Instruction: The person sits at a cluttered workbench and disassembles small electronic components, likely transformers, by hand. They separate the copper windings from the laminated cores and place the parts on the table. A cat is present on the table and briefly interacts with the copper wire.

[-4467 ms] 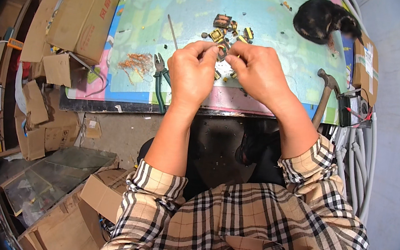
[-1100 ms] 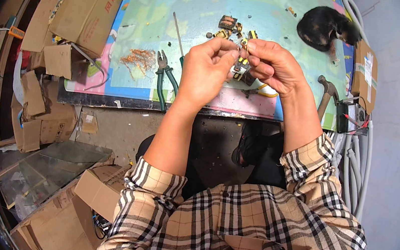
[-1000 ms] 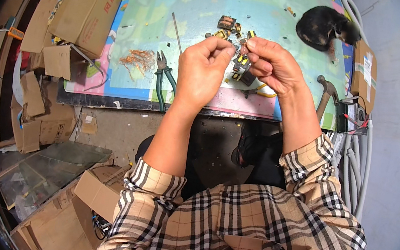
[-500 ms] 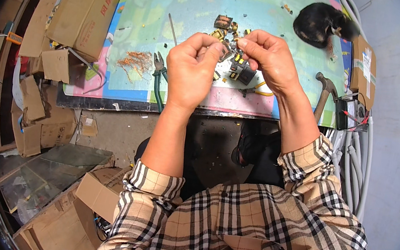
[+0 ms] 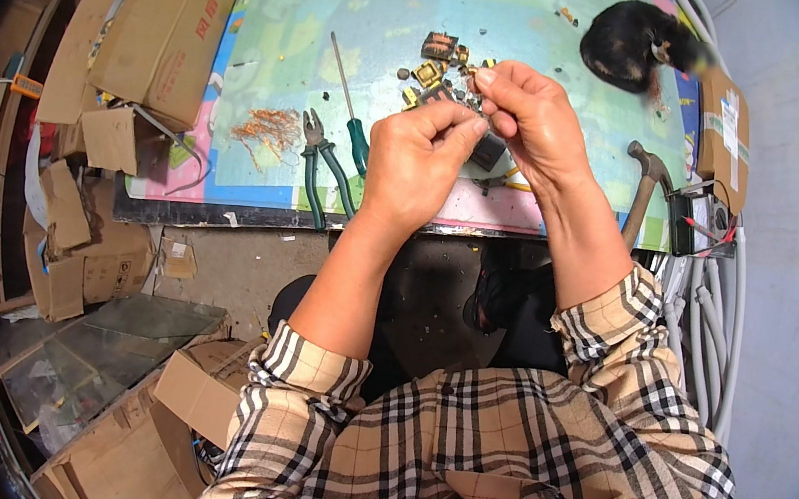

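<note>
My left hand (image 5: 423,164) and my right hand (image 5: 542,127) meet over the middle of the table, thumbs pinched against forefingers. Whatever sits between the fingertips is too small to make out. Just beyond and partly under them lies a heap of small electronic parts, including a yellow-wrapped transformer (image 5: 429,74), a block with copper windings (image 5: 439,46) and a black block (image 5: 489,152). Left of my left hand rest a green-handled screwdriver (image 5: 357,148) and green-handled pliers (image 5: 313,149). A yellow-handled tool (image 5: 513,181) is partly hidden by my right hand.
A tangle of thin copper wire (image 5: 268,134) lies left of the pliers. On the right are a hammer (image 5: 642,193) and a black meter with red leads (image 5: 693,226). A black furry animal (image 5: 616,48) is curled at the far right. A large cardboard box (image 5: 171,28) stands left.
My left hand has moved right, close against my right hand, uncovering the screwdriver's handle and more of the pliers. My right hand has barely moved.
</note>
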Action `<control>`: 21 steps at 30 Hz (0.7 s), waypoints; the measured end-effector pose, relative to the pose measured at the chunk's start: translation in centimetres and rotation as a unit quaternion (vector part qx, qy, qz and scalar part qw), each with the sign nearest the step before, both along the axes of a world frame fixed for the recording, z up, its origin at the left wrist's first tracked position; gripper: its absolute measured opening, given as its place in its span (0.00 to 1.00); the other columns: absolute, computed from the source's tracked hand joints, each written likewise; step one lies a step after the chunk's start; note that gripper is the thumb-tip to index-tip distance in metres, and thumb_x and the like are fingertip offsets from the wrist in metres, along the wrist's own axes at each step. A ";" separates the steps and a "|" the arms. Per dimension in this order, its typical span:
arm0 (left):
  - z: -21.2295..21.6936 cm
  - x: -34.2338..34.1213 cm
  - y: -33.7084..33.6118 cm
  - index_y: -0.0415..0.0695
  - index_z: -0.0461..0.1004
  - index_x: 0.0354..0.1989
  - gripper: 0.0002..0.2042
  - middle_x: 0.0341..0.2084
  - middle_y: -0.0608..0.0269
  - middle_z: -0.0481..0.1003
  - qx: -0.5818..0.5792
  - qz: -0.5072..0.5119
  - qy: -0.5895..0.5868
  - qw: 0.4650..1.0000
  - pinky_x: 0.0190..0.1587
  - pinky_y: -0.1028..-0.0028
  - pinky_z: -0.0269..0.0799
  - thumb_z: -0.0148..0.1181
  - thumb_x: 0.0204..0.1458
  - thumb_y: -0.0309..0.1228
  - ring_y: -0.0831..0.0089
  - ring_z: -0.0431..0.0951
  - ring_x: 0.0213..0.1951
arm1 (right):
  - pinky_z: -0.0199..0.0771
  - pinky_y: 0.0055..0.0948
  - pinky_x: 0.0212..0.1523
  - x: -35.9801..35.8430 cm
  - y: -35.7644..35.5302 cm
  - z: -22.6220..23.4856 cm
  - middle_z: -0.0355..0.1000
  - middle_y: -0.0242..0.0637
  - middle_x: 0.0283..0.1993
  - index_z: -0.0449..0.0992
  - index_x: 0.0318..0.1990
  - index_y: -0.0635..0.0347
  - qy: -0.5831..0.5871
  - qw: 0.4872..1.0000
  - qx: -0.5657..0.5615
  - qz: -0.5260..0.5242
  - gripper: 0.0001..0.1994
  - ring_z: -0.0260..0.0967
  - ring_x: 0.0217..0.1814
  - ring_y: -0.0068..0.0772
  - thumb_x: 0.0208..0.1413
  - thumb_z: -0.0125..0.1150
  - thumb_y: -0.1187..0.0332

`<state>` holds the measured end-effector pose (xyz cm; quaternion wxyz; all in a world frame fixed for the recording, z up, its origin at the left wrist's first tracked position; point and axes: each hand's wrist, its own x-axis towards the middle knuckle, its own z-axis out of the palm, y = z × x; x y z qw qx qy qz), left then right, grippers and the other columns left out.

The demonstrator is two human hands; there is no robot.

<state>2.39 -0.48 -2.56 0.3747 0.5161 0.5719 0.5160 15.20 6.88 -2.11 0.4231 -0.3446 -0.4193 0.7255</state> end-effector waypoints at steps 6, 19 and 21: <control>1.8 -0.7 -0.2 0.36 0.78 0.31 0.07 0.16 0.72 0.69 -0.044 -0.049 -0.218 0.974 0.18 0.83 0.56 0.59 0.55 0.28 0.87 0.61 0.17 | 0.59 0.16 0.20 -0.1 -0.1 0.6 0.70 0.30 0.22 0.75 0.27 0.64 -0.141 0.980 0.133 -0.049 0.06 0.59 0.20 0.14 0.53 0.62 0.71; 1.0 -2.8 -0.2 0.36 0.78 0.30 0.07 0.20 0.74 0.73 -0.131 -0.084 0.057 0.986 0.25 0.80 0.58 0.60 0.53 0.28 0.87 0.63 0.22 | 0.53 0.13 0.20 0.3 0.5 0.4 0.69 0.28 0.24 0.75 0.30 0.64 -0.035 0.999 0.032 0.007 0.06 0.55 0.19 0.12 0.55 0.61 0.70; 1.3 -2.6 -0.4 0.35 0.78 0.30 0.08 0.21 0.73 0.74 -0.108 -0.111 0.027 0.988 0.26 0.80 0.59 0.60 0.52 0.29 0.87 0.64 0.23 | 0.54 0.14 0.21 -0.3 0.1 0.3 0.68 0.27 0.23 0.74 0.28 0.63 -0.100 0.990 0.097 -0.032 0.07 0.55 0.20 0.12 0.55 0.61 0.71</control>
